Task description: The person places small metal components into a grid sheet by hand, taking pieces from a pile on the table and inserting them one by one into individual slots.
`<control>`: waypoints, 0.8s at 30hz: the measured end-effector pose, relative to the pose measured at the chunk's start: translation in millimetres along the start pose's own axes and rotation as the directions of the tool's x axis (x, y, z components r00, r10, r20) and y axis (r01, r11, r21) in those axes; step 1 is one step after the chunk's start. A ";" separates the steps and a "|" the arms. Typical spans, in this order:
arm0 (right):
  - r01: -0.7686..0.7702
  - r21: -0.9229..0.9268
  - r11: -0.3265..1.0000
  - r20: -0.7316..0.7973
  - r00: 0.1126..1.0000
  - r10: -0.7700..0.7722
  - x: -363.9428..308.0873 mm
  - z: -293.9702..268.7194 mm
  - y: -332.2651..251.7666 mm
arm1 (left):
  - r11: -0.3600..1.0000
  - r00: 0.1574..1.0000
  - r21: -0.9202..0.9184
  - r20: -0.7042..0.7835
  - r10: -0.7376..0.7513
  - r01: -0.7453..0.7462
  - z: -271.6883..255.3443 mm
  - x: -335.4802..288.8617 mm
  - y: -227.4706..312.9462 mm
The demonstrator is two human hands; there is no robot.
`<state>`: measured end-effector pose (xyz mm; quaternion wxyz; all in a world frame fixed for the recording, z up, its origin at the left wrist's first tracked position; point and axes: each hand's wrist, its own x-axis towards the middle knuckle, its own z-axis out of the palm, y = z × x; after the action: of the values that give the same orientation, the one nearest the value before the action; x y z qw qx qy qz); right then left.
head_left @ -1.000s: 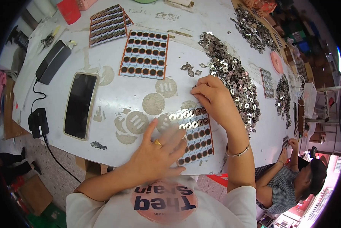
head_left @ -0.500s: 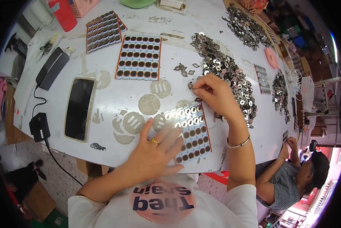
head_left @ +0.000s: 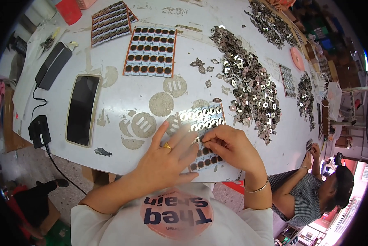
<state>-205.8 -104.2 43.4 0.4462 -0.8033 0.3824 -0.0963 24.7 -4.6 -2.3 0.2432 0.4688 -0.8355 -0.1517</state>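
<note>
A flat sheet (head_left: 200, 118) with rows of round cells lies at the table's near edge. Shiny metal pieces with holes sit in its far rows; nearer cells show dark discs. My left hand (head_left: 163, 160), with a gold ring on a finger, rests with spread fingers over the sheet's left side, its fingertips slightly blurred. Over the middle of the sheet, my right hand (head_left: 231, 147) pinches thumb and fingers together close to the left fingertips. Whatever is between them is too small to make out.
A large heap of metal pieces (head_left: 253, 86) lies to the right. Beyond are a dark-celled sheet (head_left: 150, 53) and stacked sheets (head_left: 110, 24). A phone (head_left: 83, 110), a black device (head_left: 52, 67) and its adapter (head_left: 39, 131) lie left. Another person (head_left: 311, 192) works at right.
My right hand has come from the loose pieces beside the heap back toward me, onto the sheet. The left hand stays on the sheet. The view has shifted slightly.
</note>
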 end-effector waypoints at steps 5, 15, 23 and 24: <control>-0.154 0.043 0.987 -0.073 0.985 0.157 3.5 2.7 -8.9 | 1.000 1.000 -0.006 0.000 -0.018 0.018 -1.3 1.0 0.7; -0.174 0.116 0.978 -0.203 0.960 0.195 -5.5 19.0 0.7 | 1.000 1.000 0.015 0.000 -0.010 0.010 -1.4 3.3 1.7; 0.094 -0.158 0.983 -0.315 0.939 -0.140 8.7 -6.4 6.7 | 0.998 1.000 0.055 0.001 -0.016 0.015 1.0 1.9 0.7; 0.097 -0.161 0.982 -0.314 0.938 -0.144 17.2 -12.0 8.8 | 0.998 1.000 0.057 -0.003 -0.016 0.016 0.9 2.6 1.1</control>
<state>-204.6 -126.6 40.2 0.3119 -0.8283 0.4066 -0.2267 22.3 -6.2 -1.8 0.2294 0.4823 -0.8355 -0.1292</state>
